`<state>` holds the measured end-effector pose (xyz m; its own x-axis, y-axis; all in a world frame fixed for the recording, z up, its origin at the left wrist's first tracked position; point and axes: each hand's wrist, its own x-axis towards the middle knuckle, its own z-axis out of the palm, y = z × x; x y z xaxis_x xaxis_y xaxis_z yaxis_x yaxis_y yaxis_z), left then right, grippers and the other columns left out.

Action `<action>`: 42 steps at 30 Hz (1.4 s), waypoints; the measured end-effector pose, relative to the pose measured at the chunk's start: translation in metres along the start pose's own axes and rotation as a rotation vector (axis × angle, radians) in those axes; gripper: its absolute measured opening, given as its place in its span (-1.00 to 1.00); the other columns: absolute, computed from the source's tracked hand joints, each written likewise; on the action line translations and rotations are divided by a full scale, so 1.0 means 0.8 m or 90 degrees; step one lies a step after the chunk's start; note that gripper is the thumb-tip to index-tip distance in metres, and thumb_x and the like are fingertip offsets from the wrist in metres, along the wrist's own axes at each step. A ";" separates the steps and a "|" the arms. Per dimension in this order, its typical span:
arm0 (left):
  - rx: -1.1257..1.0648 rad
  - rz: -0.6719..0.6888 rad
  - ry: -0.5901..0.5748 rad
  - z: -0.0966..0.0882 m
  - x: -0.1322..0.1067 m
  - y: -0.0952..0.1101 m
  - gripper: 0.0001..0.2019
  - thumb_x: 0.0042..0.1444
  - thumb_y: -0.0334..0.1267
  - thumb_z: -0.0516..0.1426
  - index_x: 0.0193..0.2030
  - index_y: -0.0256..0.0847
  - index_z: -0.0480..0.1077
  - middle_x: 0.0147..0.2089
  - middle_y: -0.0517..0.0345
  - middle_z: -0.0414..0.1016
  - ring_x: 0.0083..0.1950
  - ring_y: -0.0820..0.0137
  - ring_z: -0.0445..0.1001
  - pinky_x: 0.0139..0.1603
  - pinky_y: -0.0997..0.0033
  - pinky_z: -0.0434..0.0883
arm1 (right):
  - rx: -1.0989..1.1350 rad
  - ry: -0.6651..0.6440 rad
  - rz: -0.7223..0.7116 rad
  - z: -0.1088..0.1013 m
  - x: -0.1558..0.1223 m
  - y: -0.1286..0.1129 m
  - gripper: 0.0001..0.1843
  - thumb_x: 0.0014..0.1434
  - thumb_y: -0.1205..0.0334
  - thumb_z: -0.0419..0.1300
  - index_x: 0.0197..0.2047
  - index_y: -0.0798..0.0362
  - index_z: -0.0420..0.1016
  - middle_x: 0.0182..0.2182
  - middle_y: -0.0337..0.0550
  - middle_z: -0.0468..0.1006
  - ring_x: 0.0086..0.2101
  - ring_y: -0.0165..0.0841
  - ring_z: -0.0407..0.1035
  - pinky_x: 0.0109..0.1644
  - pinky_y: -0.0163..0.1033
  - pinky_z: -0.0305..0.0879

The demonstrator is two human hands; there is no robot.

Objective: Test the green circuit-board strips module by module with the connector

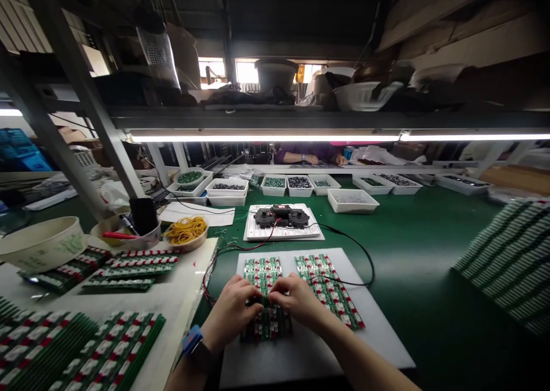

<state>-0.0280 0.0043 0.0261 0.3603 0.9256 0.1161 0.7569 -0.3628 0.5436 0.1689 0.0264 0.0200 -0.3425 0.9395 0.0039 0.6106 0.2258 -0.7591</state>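
- Left hand (232, 305): bare, with slim fingers (252, 291) and a rounded back.
- Left wrist (207, 333): wears a watch (192, 339), small and boxy.
- Watch colour: bright blue on the outer part; whether that is case or cover cannot be told.
- Strap (203, 355): dark, nearly black, fairly broad, close round the wrist.
- Markings on the watch: too small and blurred to read.
- Left forearm (185, 375): bare, cut off by the lower edge.
- Right hand (296, 299): bare, its fingers slim too.
- Right forearm (358, 348): bare from wrist to lower edge, smooth in outline.
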 end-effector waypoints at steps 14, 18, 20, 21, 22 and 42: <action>0.003 -0.028 -0.127 -0.005 -0.002 0.003 -0.87 -0.03 -0.36 0.21 -0.30 -0.14 0.54 -0.27 0.19 0.51 -0.05 0.27 0.35 -0.02 0.38 0.29 | 0.018 -0.152 -0.034 -0.003 -0.002 0.007 -0.88 0.02 0.37 0.22 -0.41 0.07 0.61 -0.53 -0.27 0.53 -0.44 -0.41 0.35 -0.36 -0.39 0.18; 0.019 -0.054 -0.129 -0.007 -0.002 0.009 -0.85 -0.05 -0.35 0.19 -0.32 -0.11 0.55 -0.28 0.18 0.51 -0.05 0.25 0.34 -0.01 0.35 0.29 | -0.023 -0.115 -0.038 0.002 -0.003 0.009 -0.91 0.04 0.30 0.25 -0.43 0.06 0.60 -0.48 -0.22 0.55 -0.36 -0.36 0.37 -0.27 -0.36 0.21; 0.024 -0.063 -0.128 -0.007 -0.002 0.012 -0.84 -0.07 -0.36 0.19 -0.31 -0.12 0.55 -0.27 0.17 0.51 -0.05 0.25 0.35 -0.02 0.35 0.30 | -0.039 -0.108 -0.022 0.004 -0.003 0.009 -0.93 0.04 0.29 0.26 -0.42 0.06 0.60 -0.44 -0.20 0.55 -0.31 -0.34 0.38 -0.24 -0.35 0.22; 0.026 -0.064 -0.129 -0.007 -0.002 0.013 -0.83 -0.07 -0.36 0.19 -0.31 -0.12 0.54 -0.26 0.17 0.51 -0.06 0.25 0.35 -0.02 0.36 0.30 | -0.045 -0.106 -0.013 0.005 -0.003 0.009 -0.94 0.03 0.29 0.27 -0.41 0.06 0.60 -0.43 -0.20 0.55 -0.30 -0.33 0.38 -0.23 -0.35 0.22; 0.028 -0.063 -0.129 -0.007 -0.002 0.013 -0.83 -0.08 -0.36 0.18 -0.31 -0.12 0.54 -0.27 0.17 0.51 -0.06 0.25 0.35 -0.03 0.36 0.30 | -0.049 -0.105 -0.005 0.005 -0.003 0.008 -0.94 0.03 0.30 0.28 -0.40 0.06 0.60 -0.42 -0.19 0.55 -0.29 -0.33 0.38 -0.23 -0.35 0.22; 0.028 -0.036 -0.087 0.002 0.000 0.011 -0.88 -0.06 -0.38 0.14 -0.34 -0.13 0.46 -0.30 0.20 0.51 -0.12 0.28 0.38 -0.08 0.37 0.28 | -0.117 -0.090 0.013 -0.006 -0.008 -0.005 -0.88 0.09 0.17 0.26 -0.33 -0.03 0.62 -0.36 -0.17 0.56 -0.19 -0.24 0.37 0.00 -0.19 0.12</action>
<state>-0.0208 0.0010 0.0297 0.3851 0.9224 -0.0288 0.7998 -0.3180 0.5091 0.1718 0.0208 0.0265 -0.4172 0.9019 -0.1118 0.7340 0.2618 -0.6267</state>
